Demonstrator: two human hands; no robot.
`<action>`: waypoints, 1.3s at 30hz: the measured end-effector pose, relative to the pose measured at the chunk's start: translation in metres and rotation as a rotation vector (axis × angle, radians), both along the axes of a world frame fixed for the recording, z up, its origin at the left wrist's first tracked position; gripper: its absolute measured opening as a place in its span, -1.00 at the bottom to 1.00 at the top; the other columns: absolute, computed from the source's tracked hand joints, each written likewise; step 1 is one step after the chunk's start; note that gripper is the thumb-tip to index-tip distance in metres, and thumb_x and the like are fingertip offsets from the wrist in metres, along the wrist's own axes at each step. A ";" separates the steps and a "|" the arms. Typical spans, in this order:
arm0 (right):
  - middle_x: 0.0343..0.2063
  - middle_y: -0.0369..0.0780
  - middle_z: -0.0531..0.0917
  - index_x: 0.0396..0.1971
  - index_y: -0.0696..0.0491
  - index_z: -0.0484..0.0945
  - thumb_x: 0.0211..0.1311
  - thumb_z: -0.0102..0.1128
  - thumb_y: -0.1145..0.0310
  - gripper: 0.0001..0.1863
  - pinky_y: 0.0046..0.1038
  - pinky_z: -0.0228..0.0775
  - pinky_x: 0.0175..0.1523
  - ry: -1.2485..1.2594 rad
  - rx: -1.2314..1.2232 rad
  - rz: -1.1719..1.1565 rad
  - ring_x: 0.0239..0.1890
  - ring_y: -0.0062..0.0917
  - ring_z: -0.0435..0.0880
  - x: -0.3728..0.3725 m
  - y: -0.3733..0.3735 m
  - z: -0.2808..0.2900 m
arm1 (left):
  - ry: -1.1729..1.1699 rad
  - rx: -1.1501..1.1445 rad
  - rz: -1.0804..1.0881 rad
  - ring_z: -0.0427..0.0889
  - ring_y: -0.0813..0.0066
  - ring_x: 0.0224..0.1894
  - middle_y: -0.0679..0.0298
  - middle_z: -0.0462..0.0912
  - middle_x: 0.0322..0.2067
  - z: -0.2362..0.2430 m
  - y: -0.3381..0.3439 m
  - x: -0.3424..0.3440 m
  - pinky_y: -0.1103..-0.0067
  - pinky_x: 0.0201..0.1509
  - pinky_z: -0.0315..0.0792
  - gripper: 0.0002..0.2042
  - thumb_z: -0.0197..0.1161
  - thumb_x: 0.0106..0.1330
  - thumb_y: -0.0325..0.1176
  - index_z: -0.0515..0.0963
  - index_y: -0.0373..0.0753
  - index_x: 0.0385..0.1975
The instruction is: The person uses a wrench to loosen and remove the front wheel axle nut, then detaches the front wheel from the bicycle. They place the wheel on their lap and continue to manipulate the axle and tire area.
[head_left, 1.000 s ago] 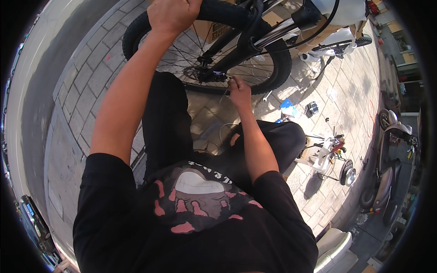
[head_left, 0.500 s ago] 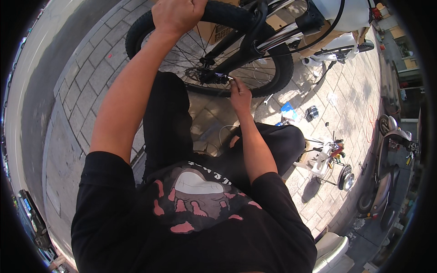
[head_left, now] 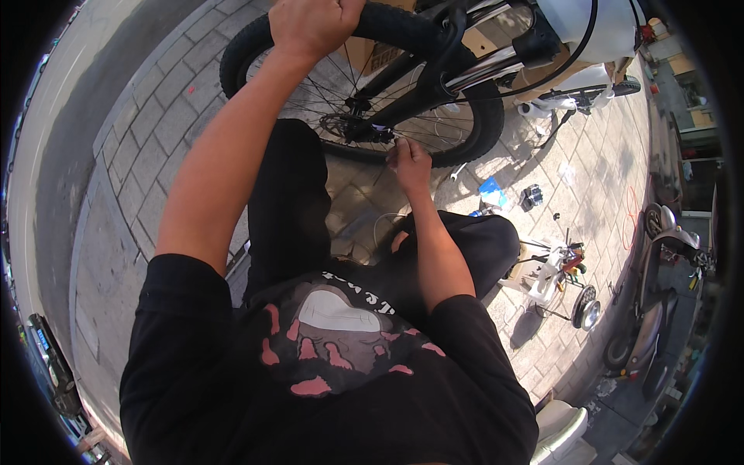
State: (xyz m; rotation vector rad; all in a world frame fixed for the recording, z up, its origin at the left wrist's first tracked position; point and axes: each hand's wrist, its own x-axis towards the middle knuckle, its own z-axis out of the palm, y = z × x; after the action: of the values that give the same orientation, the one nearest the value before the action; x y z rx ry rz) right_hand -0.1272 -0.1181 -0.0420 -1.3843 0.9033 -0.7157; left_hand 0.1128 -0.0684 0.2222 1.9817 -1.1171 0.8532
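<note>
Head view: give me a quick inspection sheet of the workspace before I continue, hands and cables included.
Surface: paved ground, part sunlit, part shaded.
Job's things: front wheel, fork, brake disc, brake caliper.
Clutter: wrench, blue-and-white packet, white tool holder.
Hands: left hand closed over the wheel; right hand by the caliper, anything pinched too small to tell.
Cables: black cable curving beside the fork; pale thin loop between the legs.
Surroundings: scooter right, road left.

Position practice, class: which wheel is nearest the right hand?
The large, spoked, black-tyred bicycle wheel, beside the right hand; the black scooter wheels and background bicycle wheel are farther right.
</note>
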 end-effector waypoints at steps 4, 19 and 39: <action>-0.73 -0.39 0.43 -0.35 0.11 0.62 0.38 0.11 0.35 -0.82 -0.51 0.11 -0.63 0.191 0.780 0.121 -0.75 -0.67 0.30 -0.001 -0.049 0.065 | 0.012 0.013 0.002 0.66 -0.16 -0.51 -0.06 0.65 -0.59 0.004 -0.002 -0.002 0.05 -0.33 0.53 -0.54 0.07 0.43 -0.11 0.61 -0.24 -0.68; -0.55 -0.25 0.66 -0.21 0.17 0.60 0.44 0.07 0.29 -0.75 -0.51 0.19 -0.67 0.227 0.276 0.170 -0.75 -0.65 0.43 -0.014 -0.033 0.065 | 0.036 0.012 -0.004 0.66 -0.16 -0.49 -0.07 0.66 -0.58 0.003 0.000 -0.001 0.03 -0.31 0.52 -0.54 0.07 0.43 -0.10 0.61 -0.25 -0.68; -0.33 -0.16 0.78 0.07 0.15 0.58 0.51 0.07 0.32 -0.71 -0.43 0.57 -0.25 0.147 -0.115 0.091 -0.43 -0.52 0.77 -0.007 -0.006 0.000 | 0.052 0.029 -0.028 0.68 -0.16 -0.45 -0.05 0.68 -0.54 0.003 -0.001 -0.001 0.04 -0.28 0.53 -0.55 0.04 0.44 -0.10 0.63 -0.24 -0.62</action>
State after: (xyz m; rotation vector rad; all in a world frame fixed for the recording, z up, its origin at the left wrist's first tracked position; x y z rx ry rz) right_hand -0.1345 -0.1245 -0.0417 -1.5864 0.9187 -0.6109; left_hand 0.1122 -0.0691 0.2253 1.9962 -1.1310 0.7706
